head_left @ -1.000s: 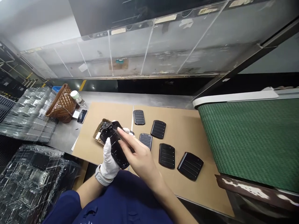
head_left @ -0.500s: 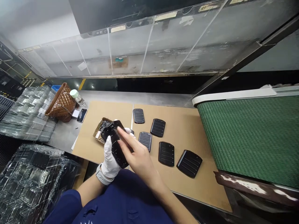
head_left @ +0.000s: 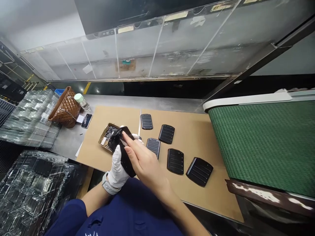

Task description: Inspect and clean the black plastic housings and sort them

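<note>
Our white-gloved left hand (head_left: 118, 172) clasps the flat black panel (head_left: 128, 165) at eight o'clock — right, we judge, for light, stiff, slick plastic — any pinch by our bare right hand (head_left: 145, 157) unclear.

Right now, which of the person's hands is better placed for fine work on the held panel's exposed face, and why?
Probably the right hand: it is bare, with its fingers over the black panel's exposed face. The gloved left hand is occupied holding the panel.
</note>
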`<state>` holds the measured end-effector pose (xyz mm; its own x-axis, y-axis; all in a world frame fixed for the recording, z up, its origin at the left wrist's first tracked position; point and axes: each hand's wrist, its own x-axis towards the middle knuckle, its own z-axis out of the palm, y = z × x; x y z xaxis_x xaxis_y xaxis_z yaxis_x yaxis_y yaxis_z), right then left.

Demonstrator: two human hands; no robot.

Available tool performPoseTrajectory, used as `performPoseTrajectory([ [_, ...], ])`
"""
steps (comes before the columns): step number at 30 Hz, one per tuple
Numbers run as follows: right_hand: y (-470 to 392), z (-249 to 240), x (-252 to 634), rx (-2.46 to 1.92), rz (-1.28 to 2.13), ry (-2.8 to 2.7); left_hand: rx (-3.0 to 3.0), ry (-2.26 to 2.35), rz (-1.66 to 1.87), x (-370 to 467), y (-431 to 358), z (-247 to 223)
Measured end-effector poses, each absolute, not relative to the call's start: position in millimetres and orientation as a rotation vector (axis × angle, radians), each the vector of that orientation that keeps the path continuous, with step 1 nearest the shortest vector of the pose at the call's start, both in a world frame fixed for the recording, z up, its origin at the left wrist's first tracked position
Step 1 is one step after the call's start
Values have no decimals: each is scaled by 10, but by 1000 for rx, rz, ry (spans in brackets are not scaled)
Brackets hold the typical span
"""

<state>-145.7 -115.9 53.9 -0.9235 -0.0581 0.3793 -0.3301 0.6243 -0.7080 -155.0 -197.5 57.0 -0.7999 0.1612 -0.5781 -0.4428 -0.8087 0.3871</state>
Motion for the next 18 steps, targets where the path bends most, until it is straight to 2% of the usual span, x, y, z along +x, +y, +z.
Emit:
performPoseTrajectory([
  [8, -1188, 513, -1459, 286, 1075, -2477, -794, 715, 2524, -1543, -2013, 510],
  [18, -1221, 475, -1482, 237, 1128, -2449, -750, 710, 2560, -1543, -2021, 417],
])
